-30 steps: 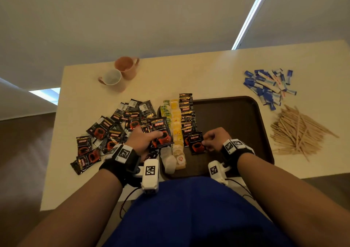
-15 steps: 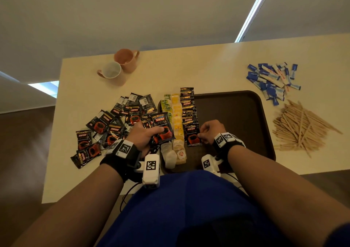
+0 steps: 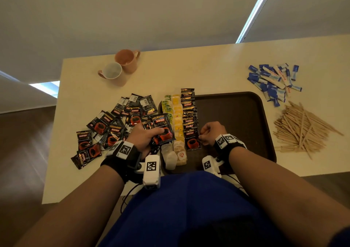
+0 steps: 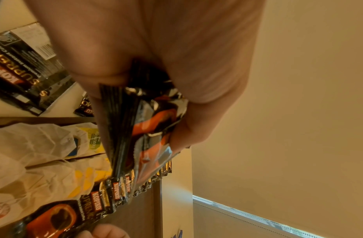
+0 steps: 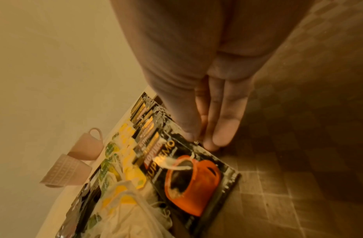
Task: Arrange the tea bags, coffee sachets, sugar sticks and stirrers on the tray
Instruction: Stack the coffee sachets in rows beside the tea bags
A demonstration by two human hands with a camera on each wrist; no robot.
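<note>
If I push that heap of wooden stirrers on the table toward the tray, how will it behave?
The stirrers lie loose and criss-crossed, so a push would likely scatter them rather than move the heap as one. They look thin and flat, so probably light, sliding rather than rolling. The tray has a raised rim, so some may well jam against it.

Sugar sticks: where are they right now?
In the head view, the sugar sticks lie in a loose pile on the table's far right, beyond the tray's right corner and just behind the stirrers.
</note>
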